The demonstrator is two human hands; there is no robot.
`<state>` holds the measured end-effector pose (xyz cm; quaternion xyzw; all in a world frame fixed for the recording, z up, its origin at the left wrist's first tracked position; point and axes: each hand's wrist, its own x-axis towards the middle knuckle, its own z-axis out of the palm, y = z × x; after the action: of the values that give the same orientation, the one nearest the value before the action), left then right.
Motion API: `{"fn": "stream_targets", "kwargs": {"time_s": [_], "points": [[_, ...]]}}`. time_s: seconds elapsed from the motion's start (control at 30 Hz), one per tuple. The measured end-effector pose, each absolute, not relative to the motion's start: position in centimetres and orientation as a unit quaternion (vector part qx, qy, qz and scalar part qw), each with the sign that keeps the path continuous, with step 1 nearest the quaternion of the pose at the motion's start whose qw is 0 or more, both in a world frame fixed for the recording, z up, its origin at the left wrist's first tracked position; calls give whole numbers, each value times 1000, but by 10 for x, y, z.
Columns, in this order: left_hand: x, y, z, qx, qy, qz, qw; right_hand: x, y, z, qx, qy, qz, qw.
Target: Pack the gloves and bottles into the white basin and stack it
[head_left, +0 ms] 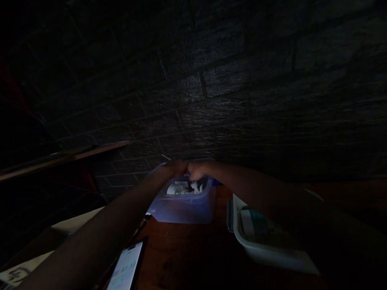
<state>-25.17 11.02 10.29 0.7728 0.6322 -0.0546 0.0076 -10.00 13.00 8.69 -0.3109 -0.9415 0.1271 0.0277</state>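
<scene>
Probably light, slightly flexible, slick-walled: translucent tub point(184, 213), at six o'clock from view's centre, white items point(173, 190) inside. Best held by rim, at three and nine o'clock. Near twelve o'clock: left hand point(179, 167), right hand point(196, 171), together, curled; cannot tell around what.

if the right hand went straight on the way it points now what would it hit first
Most likely the left hand: the right hand points toward it at the translucent bin, and the two look close to touching, though the darkness leaves depth unclear.
</scene>
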Motion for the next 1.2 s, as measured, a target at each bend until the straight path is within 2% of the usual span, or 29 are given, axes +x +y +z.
{"fn": "stream_targets", "kwargs": {"time_s": [0.1,0.23,0.53,0.73,0.87,1.0,1.2], "points": [[-254,103,141,766,640,-46,-40,-84,133,104,-329,-932,122,91],[-244,80,179,783,617,19,-77,-46,130,123,-324,-911,132,219],[-178,38,205,825,521,201,-85,82,93,131,-275,-825,236,434],[-108,29,189,828,457,325,30,158,55,123,-230,-760,262,548],[-60,18,168,838,438,322,39,185,32,126,-221,-695,276,626],[-24,16,139,835,427,345,45,198,19,126,-216,-656,290,663],[7,12,101,773,391,467,180,212,10,117,-252,-654,231,675]]}}
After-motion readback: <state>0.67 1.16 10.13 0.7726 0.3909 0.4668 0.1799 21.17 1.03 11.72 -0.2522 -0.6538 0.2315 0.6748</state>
